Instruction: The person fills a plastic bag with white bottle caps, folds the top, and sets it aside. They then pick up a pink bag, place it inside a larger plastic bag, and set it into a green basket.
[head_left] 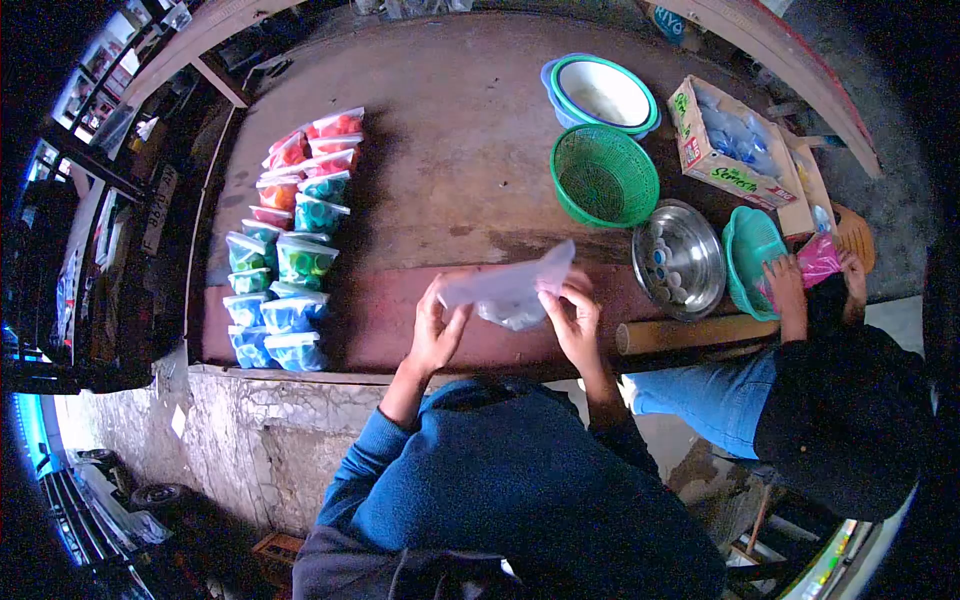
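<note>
- Thin clear plastic bag [510, 290], centre of frame above the worn brown wooden table [450, 130]: likely light, limp, slippery.
- Left hand [435, 325] pinches its left edge; right hand [575, 320] pinches the right.
- Best gripped at the edges.

one head-worn view, a wide fisheye looking steeply down from above the person's own blue sleeves, facing forward over the brown table [450, 150], whose far edge curves toward twelve o'clock. the left hand [436, 330] and right hand [577, 325] sit close, just below centre. a co-worker's hands [800, 280] show at three o'clock, near the frame's dark rim. the ground lies at seven o'clock, far below.
</note>
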